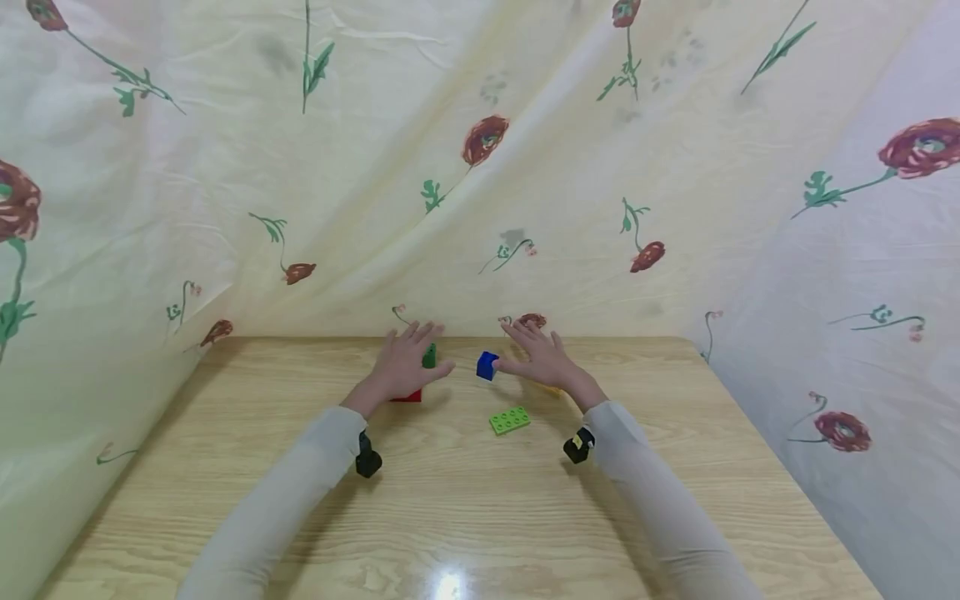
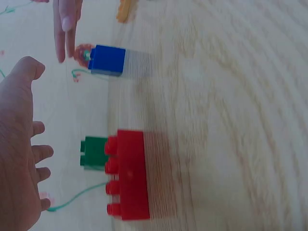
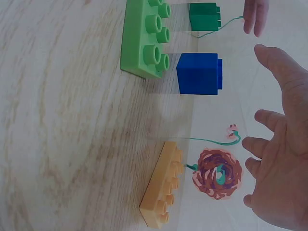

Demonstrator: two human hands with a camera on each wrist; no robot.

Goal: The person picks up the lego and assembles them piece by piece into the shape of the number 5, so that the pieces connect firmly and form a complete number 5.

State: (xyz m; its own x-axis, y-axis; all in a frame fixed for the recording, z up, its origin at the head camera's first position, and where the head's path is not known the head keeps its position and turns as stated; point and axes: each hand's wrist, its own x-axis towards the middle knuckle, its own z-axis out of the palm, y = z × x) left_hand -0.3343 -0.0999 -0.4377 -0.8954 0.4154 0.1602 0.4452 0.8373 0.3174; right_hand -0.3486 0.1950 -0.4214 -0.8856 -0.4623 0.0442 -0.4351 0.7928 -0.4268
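My left hand [image 1: 401, 364] hovers with spread fingers above a red building brick [image 2: 133, 175] and a dark green brick [image 2: 96, 151], touching neither in the left wrist view. My right hand [image 1: 542, 360], fingers also spread and holding nothing, is over an orange brick [image 3: 162, 185]. Between the hands stands a blue brick [image 1: 487, 365], nearest to the right thumb; the right wrist view shows a gap between them. Closer to me lies a flat light green brick [image 1: 510, 421], studs up. In the head view the hands partly cover the red, dark green and orange bricks.
A wooden table [image 1: 465, 500] carries the bricks. Behind it and along both sides hangs a pale cloth [image 1: 360, 208] with printed red flowers. A black wrist camera [image 1: 367, 458] sits under the left wrist and another black camera [image 1: 578, 446] under the right.
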